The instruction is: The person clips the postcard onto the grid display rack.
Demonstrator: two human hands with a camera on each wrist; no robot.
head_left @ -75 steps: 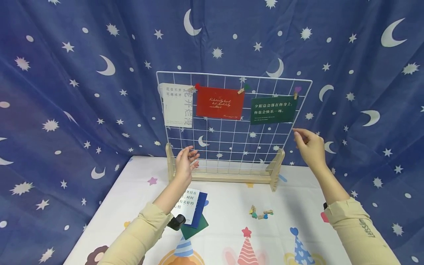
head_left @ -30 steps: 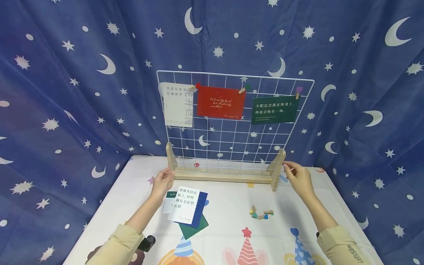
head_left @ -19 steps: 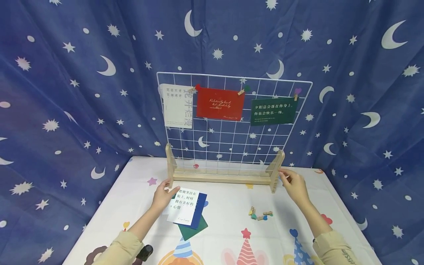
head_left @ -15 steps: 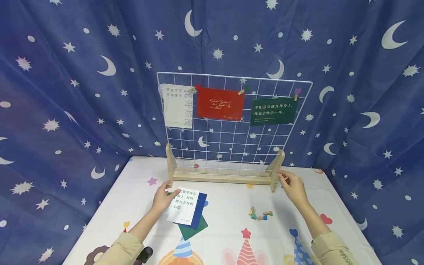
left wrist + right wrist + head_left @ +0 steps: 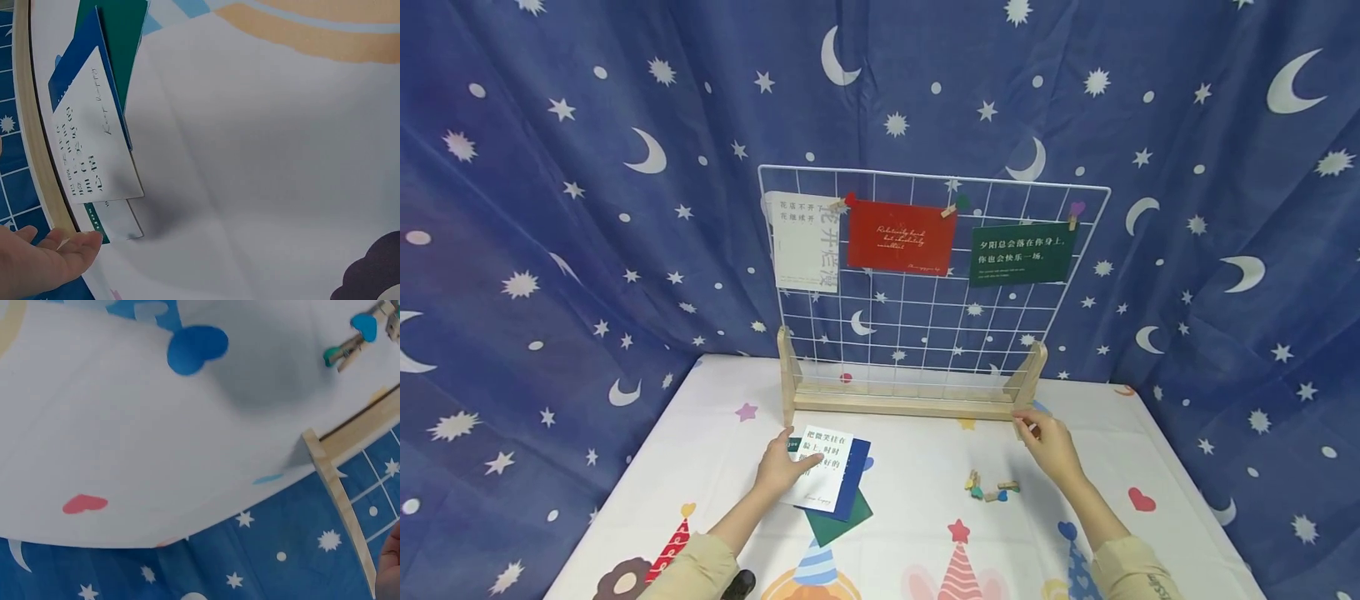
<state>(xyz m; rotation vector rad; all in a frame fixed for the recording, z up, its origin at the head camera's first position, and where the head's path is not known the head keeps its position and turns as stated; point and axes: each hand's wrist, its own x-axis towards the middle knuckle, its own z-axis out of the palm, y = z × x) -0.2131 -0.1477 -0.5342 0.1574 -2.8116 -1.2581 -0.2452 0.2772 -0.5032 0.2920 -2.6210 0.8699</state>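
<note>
My left hand [image 5: 778,468] is over the left edge of a small stack of cards, its thumb stretched across the top white card [image 5: 822,492] printed with dark characters. Under that card lie a blue card [image 5: 854,479] and a green card [image 5: 842,521]. In the left wrist view, my fingers are spread loosely beside the stack, whose lowest white card [image 5: 119,219] peeks out. My right hand [image 5: 1051,446] hovers by the right foot of the wooden stand [image 5: 902,406], fingers loosely bent and seemingly holding nothing. Several small wooden clothespins [image 5: 991,493] with coloured hearts lie in front of it.
A white wire grid [image 5: 917,325] rises from the stand. Clipped on it are a white card [image 5: 801,250], a red card [image 5: 901,237] and a green card with white writing [image 5: 1021,254]. A starry blue curtain [image 5: 587,167] hangs behind the table [image 5: 910,533].
My left hand has come down from in front of the grid onto the card stack. The right hand has dropped from beside the grid, moving inward toward the stand's foot.
</note>
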